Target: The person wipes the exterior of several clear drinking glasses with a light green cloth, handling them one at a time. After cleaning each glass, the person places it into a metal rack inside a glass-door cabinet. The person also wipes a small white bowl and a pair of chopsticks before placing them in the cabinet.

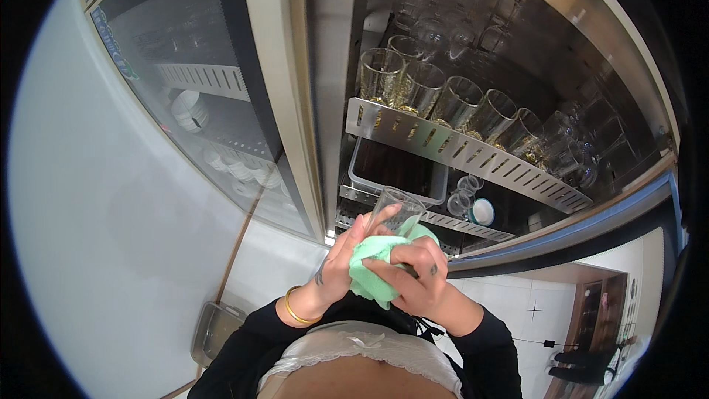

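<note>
A clear drinking glass (400, 206) is held up in front of me, its rim pointing away from my body. My left hand (342, 257) grips its side, with fingers behind the glass. A light green cloth (376, 274) is wrapped about its lower part. My right hand (418, 271) presses the cloth against the glass, which hides the base. Beyond my hands, several tall clear glasses (457, 101) with gold-toned bases stand in a row on a slotted metal shelf (471, 158) of an open cabinet.
Below that shelf are a plastic tray (399, 169), small glasses and a white bowl (482, 211). Stemware is at the shelf's right. A closed glass cabinet door (221, 94) on the left shows stacked bowls (189, 111). A lidded bin (216, 332) stands lower left; an open door (637, 266) is at right.
</note>
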